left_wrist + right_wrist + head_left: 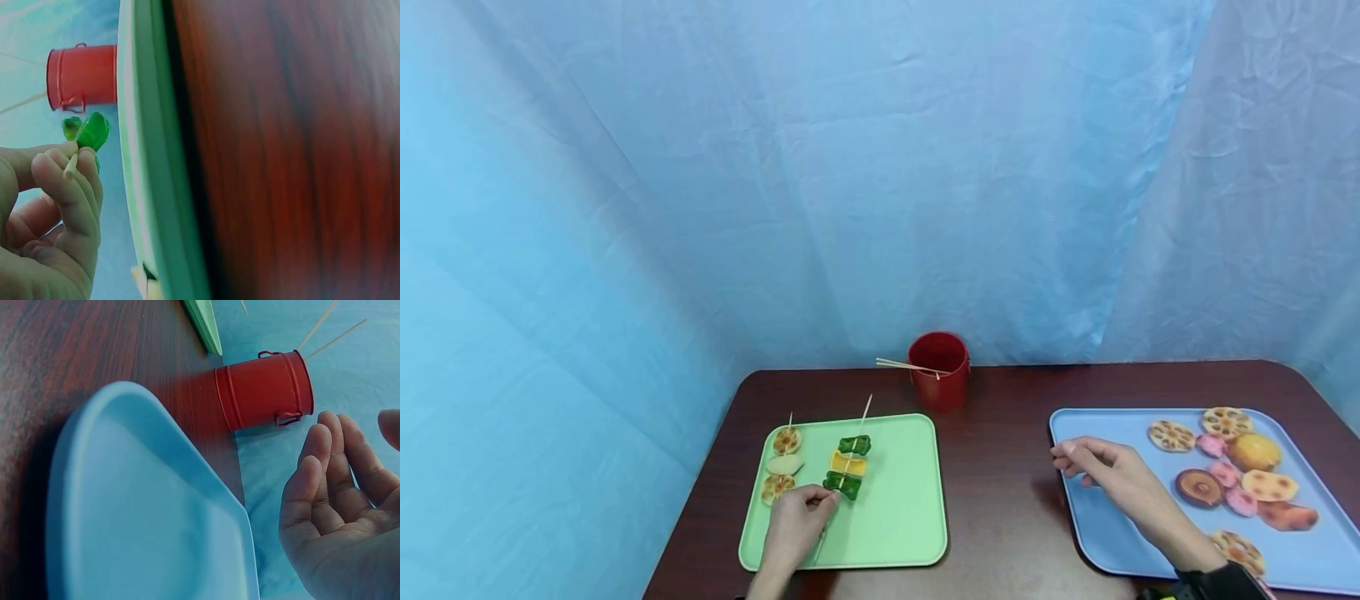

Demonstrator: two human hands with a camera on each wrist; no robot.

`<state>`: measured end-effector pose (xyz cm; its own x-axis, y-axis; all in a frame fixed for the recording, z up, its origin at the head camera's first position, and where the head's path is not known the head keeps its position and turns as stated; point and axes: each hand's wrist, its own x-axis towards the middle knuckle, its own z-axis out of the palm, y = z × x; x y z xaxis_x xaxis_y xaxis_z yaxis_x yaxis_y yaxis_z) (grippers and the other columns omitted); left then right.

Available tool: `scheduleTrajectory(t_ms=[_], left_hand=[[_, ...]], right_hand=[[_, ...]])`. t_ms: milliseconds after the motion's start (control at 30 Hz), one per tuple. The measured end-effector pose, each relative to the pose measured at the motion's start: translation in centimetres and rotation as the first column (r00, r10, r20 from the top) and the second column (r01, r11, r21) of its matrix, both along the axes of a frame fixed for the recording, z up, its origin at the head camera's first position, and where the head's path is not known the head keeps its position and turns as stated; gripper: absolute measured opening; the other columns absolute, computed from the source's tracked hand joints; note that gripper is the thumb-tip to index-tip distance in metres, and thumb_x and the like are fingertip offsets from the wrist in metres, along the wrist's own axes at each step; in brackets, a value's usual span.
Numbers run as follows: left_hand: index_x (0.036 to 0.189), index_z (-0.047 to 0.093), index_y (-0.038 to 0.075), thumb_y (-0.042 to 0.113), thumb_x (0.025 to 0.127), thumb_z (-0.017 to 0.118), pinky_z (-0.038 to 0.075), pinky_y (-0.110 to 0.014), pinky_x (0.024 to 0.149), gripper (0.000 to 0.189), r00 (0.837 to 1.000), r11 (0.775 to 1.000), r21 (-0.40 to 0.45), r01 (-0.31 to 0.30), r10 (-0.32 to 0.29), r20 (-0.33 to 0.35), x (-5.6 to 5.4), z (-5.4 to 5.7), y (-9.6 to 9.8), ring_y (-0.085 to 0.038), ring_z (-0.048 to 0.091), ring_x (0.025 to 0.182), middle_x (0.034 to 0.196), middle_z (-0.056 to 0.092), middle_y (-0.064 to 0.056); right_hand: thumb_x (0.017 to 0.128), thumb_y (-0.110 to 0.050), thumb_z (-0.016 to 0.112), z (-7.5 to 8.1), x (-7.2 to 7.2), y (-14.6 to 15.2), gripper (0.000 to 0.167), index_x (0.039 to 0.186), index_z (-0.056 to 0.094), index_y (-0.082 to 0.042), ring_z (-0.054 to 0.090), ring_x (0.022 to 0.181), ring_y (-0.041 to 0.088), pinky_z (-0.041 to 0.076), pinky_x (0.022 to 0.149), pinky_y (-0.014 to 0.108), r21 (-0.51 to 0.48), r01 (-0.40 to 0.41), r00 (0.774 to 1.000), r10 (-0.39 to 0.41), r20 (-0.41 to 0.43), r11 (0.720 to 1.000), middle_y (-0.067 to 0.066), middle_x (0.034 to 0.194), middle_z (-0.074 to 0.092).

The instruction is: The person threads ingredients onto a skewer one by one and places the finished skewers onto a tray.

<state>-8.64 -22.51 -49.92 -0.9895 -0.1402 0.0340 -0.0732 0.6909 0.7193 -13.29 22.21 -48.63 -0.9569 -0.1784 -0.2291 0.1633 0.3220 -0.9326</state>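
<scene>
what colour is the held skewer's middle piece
The middle piece is yellow, clearest in the head view.

**Dark wood-grain table** (pixel 1000 500)

Its reddish-brown top has rounded far corners. A green tray (pixel 902 500) lies flat on the left, a blue tray (pixel 1112 546) on the right, well apart. A red bucket (pixel 943 390) stands upright near the far edge, closer to the green tray.

Pepper pieces (pixel 842 463) alternate green and yellow on a pale skewer (pixel 867 410). The bucket (pixel 942 392) is red, the table (pixel 300 156) dark-grained reddish-brown, one tray (pixel 895 500) light green.
</scene>
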Motion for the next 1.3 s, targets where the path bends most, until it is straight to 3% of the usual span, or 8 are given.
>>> scheduleTrajectory(t_ms=[233, 433, 933, 1033, 1167, 1300], left_hand=[[0.086, 0.080, 0.008, 0.016, 0.090, 0.078, 0.047, -0.029, 0.053, 0.009, 0.996, 0.994, -0.069, -0.082, 0.085, 0.035, 0.4, 0.5, -1.8, -0.009, 0.060, 0.058, 0.069, 0.069, 0.004], [0.088, 0.079, 0.008, 0.017, 0.092, 0.075, 0.043, -0.031, 0.048, 0.010, 0.983, 0.991, -0.045, -0.129, 0.134, 0.127, 0.6, 0.2, -2.6, -0.014, 0.057, 0.048, 0.057, 0.062, 0.003], [0.082, 0.077, 0.008, 0.016, 0.094, 0.073, 0.047, -0.034, 0.050, 0.015, 0.974, 0.996, -0.048, -0.081, 0.089, 0.209, 0.8, 0.2, -3.8, -0.017, 0.059, 0.048, 0.054, 0.061, 0.000], [0.082, 0.077, 0.011, 0.020, 0.094, 0.073, 0.044, -0.034, 0.052, 0.016, 0.977, 0.987, -0.152, -0.059, 0.089, 0.193, 0.9, 0.8, -3.7, -0.015, 0.056, 0.051, 0.058, 0.060, 0.003], [0.086, 0.077, 0.014, 0.026, 0.094, 0.073, 0.040, -0.035, 0.053, 0.015, 0.984, 0.953, -0.298, -0.055, 0.102, 0.143, 0.7, 2.4, -2.9, -0.012, 0.051, 0.055, 0.068, 0.060, 0.007], [0.090, 0.078, 0.016, 0.025, 0.094, 0.076, 0.043, -0.033, 0.052, 0.010, 0.999, 0.939, -0.342, -0.024, 0.037, 0.031, 0.0, 4.1, -1.0, -0.009, 0.054, 0.058, 0.073, 0.063, 0.009]], right_hand=[[0.110, -0.038, 0.050, 0.1, 0.0, 0.1, 0.050, 0.130, 0.064, 0.006, 0.068, 0.097, 0.015, 0.055, 0.080, 0.035, 0.019, -0.006, 1.000, 0.006, 0.011, 1.000, 0.016, 0.115, 0.073], [0.110, -0.034, 0.050, -0.1, 0.0, 0.0, 0.047, 0.128, 0.066, 0.006, 0.069, 0.095, 0.013, 0.056, 0.078, 0.034, 0.017, -0.013, 1.000, 0.014, -0.017, 1.000, 0.014, 0.113, 0.074], [0.111, -0.029, 0.050, -0.6, 0.0, 0.0, 0.042, 0.128, 0.066, 0.006, 0.068, 0.092, 0.013, 0.056, 0.078, 0.034, 0.002, -0.034, 0.999, 0.034, -0.029, 0.999, 0.014, 0.111, 0.074], [0.111, -0.030, 0.050, -0.5, 0.0, -0.1, 0.043, 0.128, 0.066, 0.007, 0.068, 0.092, 0.013, 0.056, 0.078, 0.034, 0.004, -0.039, 0.999, 0.039, -0.032, 0.999, 0.014, 0.111, 0.074], [0.111, -0.032, 0.050, -0.3, 0.1, 0.0, 0.045, 0.128, 0.065, 0.007, 0.069, 0.094, 0.014, 0.056, 0.077, 0.035, 0.011, -0.027, 0.999, 0.027, -0.033, 1.000, 0.015, 0.111, 0.074], [0.110, -0.034, 0.050, -0.1, 0.2, 0.0, 0.047, 0.129, 0.065, 0.006, 0.069, 0.095, 0.013, 0.056, 0.077, 0.034, 0.012, -0.007, 1.000, 0.008, -0.027, 1.000, 0.015, 0.112, 0.074]])
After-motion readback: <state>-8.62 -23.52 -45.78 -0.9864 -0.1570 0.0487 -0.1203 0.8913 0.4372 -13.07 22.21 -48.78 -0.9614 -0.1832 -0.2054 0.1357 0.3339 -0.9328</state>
